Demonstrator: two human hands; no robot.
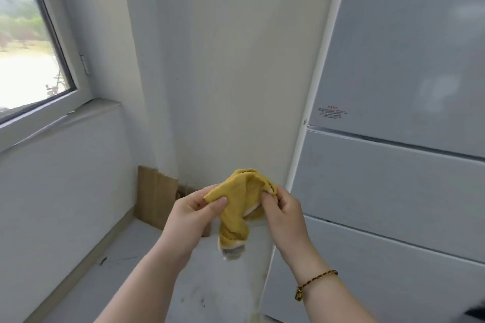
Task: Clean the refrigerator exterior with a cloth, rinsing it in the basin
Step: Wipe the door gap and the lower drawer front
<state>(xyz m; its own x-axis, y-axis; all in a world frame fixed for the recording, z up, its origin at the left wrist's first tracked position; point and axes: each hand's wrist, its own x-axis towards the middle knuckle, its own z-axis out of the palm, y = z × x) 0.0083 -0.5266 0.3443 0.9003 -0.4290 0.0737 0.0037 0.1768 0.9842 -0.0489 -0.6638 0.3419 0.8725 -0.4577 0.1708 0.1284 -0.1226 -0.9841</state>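
While both hands hold the yellow cloth (241,199) up before the refrigerator's (393,113) side panel, the left hand (195,214) pinches one corner between thumb and fingers, the right hand (282,211) pinches the bunched opposite edge, and its tail hangs between them

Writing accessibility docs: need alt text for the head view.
The left hand and right hand pinch a crumpled yellow cloth between them, facing the side of a refrigerator. Its doors are at right; a window and cardboard at left.
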